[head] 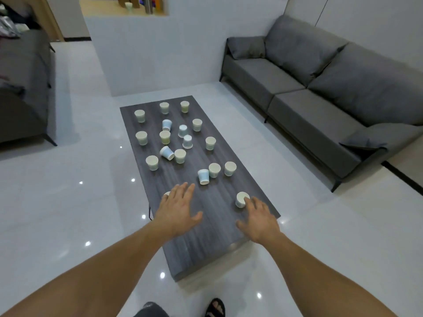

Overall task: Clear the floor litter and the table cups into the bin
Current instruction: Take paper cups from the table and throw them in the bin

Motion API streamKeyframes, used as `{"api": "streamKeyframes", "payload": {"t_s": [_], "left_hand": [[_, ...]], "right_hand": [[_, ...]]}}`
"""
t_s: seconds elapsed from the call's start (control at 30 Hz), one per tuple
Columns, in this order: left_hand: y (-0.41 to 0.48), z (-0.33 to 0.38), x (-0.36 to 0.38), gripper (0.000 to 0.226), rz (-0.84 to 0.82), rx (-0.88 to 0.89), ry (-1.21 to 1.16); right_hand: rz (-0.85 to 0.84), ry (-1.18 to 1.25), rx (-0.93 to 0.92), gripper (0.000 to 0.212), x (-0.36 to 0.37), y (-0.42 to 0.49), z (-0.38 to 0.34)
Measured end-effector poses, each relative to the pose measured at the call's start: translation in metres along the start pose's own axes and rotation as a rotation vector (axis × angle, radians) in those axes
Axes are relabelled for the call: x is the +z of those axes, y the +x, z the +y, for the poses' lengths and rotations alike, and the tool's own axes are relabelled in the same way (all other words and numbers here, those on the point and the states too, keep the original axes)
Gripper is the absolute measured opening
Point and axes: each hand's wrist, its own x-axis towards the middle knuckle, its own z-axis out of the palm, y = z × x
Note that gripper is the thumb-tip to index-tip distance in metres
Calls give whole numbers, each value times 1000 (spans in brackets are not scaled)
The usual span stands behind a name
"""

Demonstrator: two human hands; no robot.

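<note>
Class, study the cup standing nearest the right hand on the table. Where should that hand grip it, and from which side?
Grip the cup round its side wall just below the rim, coming from the near side, where the right hand is. It stands upright and widens upward, so curled fingers should not slip off.

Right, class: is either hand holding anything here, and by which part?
Nothing is held. The left hand is spread open above the table; the right hand reaches a cup with straight fingers, not curled round it.
</note>
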Motion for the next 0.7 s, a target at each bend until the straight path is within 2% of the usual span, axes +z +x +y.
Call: {"api": "streamKeyframes", "payload": {"t_s": [0.2,0.43,0.7], "left_hand": [[67,0,13,86,-117,-17,-10],[129,3,28,89,-132,-31,-66],[185,15,80,92,-227,-238,-91]], "right_hand": [[-75,-20,44,82,-9,66,23],[-136,-40,43,88,-12,133,45],[-296,-105,-147,82,31,241,79]]}}
